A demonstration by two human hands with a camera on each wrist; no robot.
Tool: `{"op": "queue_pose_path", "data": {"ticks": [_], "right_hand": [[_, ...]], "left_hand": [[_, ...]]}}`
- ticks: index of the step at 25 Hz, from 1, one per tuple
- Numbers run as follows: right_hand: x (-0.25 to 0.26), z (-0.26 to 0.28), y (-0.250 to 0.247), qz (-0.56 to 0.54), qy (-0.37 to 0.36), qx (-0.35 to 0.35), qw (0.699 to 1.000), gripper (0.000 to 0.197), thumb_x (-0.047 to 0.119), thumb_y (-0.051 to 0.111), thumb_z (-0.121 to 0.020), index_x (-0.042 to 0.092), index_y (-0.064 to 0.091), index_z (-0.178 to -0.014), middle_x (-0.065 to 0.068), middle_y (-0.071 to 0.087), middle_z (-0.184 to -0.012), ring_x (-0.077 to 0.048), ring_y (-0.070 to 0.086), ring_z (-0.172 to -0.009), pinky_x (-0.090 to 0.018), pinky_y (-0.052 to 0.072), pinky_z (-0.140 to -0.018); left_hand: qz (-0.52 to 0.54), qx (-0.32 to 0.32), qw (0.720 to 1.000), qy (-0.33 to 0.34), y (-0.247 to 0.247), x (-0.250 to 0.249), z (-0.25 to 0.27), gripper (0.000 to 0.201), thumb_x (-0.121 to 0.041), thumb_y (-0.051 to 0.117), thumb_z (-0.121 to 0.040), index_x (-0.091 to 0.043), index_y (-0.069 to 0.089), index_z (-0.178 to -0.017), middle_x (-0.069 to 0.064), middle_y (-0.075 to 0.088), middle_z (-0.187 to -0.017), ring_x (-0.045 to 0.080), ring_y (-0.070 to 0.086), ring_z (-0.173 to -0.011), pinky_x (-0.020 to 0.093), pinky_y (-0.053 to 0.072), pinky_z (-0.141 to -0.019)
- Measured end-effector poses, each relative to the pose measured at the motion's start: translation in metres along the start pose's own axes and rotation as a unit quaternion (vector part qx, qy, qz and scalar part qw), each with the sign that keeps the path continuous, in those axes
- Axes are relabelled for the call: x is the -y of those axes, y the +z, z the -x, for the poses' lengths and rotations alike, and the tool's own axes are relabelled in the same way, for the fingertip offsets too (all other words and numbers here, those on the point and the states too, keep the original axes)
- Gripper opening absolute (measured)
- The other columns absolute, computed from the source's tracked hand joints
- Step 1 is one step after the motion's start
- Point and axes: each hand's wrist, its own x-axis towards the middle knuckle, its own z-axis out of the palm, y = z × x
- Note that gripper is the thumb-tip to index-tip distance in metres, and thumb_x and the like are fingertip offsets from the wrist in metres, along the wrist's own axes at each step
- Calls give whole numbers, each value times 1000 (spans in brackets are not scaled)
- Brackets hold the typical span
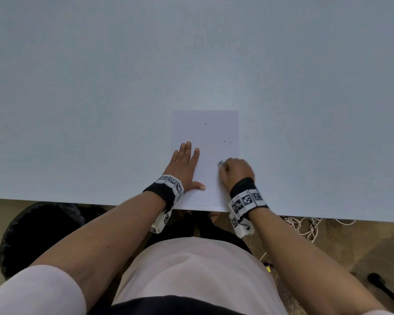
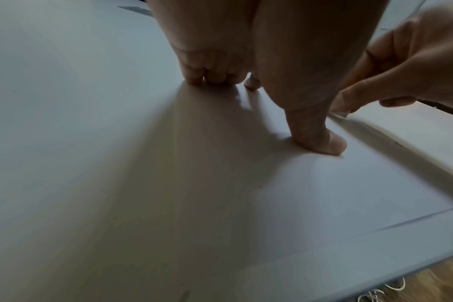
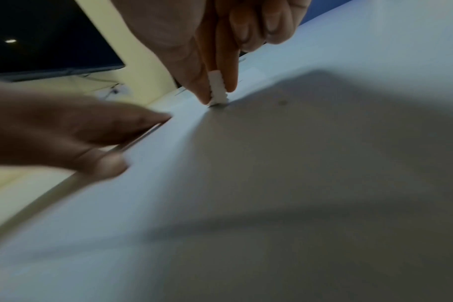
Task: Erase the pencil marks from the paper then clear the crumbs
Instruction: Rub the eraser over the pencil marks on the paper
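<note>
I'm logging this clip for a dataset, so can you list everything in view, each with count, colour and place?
table: one, pale grey-blue, fills most of the head view.
paper: one sheet, white, at the table's near edge, between the hands.
eraser: one, white, pinched upright, its tip on the paper.
crumbs: a few dark specks, on the paper's right and far parts; one on the table just right of it.
cables: a tangle, white, on the floor under the table's right side.
dark round object: one, black, on the floor at left; what it is cannot be told.
wrist bands: two, black with black-and-white marker blocks, one per wrist.
left hand: flat, pressing the paper's left side.
right hand: pinches the eraser.
</note>
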Motion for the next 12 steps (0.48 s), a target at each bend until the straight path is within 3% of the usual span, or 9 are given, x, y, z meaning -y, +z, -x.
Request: {"op": "queue_pose_path", "data": {"ticks": [3,5,9,12], "right_hand": [[8,22,11,26,-96,51,994,28,28,48,-91,8,60,-78,-12,65,-80,-32,58,-80,-37,45,-69],[-5,16,3,31,-69,30,997,30,32,48,-92,9,61,-78,-10,66,-80,-31,58,-80,-36,45,-69],[-26,6,-11,-24,53,-22,998,28,33,51,-91,10,63,-81,-9,67,-82,-28,59,-82,-32,45,-68],[-8,24,1,-27,2,13,1000,31,33,47,-93,10,63,-81,-10,67,-84,-29,59,-83,-33,46,-69]], "left_hand": [[1,2,1000,1,0,0,-1,125,-72,59,-75,-11,-19,-151,18,-27,-156,32,-24,-145,41,-12,-117],[2,1,1000,-1,0,0,0,125,-71,60,-75,-11,-18,-151,18,-27,-156,31,-24,-145,40,-12,-117],[6,2,1000,0,-1,-1,1,124,-70,61,-76,-12,-18,-151,17,-28,-156,31,-24,-145,40,-12,-117],[5,1,1000,0,0,0,0,125,-72,60,-75,-11,-19,-151,17,-28,-156,31,-25,-145,40,-12,-117]]}}
